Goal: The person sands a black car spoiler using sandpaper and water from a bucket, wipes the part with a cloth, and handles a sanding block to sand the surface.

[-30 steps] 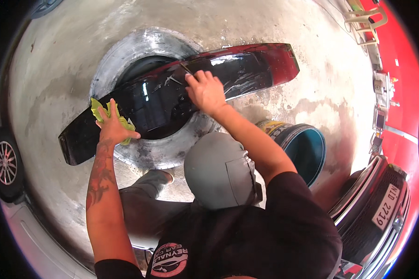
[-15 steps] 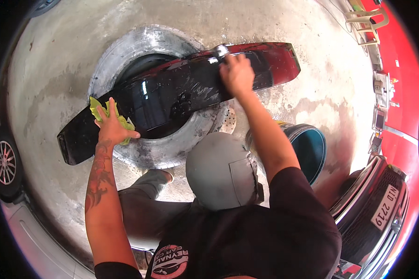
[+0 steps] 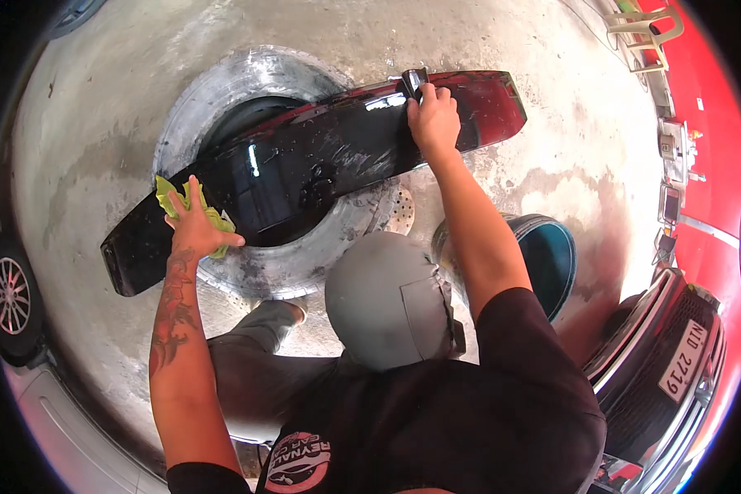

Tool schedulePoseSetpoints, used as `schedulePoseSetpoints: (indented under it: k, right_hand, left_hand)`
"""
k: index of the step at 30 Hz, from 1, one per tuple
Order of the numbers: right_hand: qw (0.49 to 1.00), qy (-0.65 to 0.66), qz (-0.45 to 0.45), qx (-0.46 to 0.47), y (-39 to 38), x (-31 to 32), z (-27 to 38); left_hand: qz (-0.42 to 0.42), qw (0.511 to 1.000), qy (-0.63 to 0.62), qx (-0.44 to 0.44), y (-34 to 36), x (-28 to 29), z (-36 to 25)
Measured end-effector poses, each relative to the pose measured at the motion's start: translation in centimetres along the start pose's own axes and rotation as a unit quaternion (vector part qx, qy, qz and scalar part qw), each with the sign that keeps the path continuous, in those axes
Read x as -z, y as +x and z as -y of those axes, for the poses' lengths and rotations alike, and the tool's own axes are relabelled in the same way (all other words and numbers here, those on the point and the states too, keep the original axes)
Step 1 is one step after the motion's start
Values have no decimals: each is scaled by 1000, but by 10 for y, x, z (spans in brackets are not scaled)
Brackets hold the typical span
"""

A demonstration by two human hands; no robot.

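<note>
A long, wet, glossy black car panel (image 3: 280, 177), shaped like a spoiler, has a dark red right end and lies tilted across a grey tyre (image 3: 255, 66). Near its left end, my left hand (image 3: 193, 224) rests with fingers spread over a crumpled yellow-green cloth (image 3: 221, 221), pressing it to the panel. My right hand (image 3: 435, 123) is closed on a small dark flat piece (image 3: 415, 80) at the panel's far edge, right of the middle. What kind of piece it is, I cannot make out. Drops and streaks mark the panel's surface.
A dark bucket with a blue-green inside (image 3: 549, 262) stands right of my knee (image 3: 387, 300). Car fronts and sides crowd both edges: a wheel (image 3: 11, 295) at left, a grille (image 3: 654, 395) at right. A beige chair (image 3: 646, 37) stands far right by a red wall (image 3: 708, 123).
My right hand has slid a little to the right along the panel, and the dark piece in it has turned. My left hand stays on the cloth.
</note>
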State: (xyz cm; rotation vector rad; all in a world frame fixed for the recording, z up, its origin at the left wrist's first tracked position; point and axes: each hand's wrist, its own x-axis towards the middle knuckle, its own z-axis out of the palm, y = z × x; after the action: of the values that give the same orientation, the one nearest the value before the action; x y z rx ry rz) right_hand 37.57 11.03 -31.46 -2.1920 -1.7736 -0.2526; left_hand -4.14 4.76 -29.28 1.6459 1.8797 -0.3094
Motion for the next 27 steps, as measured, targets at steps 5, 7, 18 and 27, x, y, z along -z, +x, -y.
schedulePoseSetpoints:
  k: [5,7,18,27]
  right_hand:
    - [979,128,71,141,-65,4,22]
    - [960,155,115,203,-83,8,20]
    - [984,114,72,113,-89,24,-8]
    - [998,56,1,-2,-75,22,-54]
  left_hand:
    - [12,1000,0,10,3,0,0]
    - [12,1000,1,9,3,0,-1]
    - [3,1000,13,11,3,0,-2]
    - [2,1000,10,2,4,-3,1]
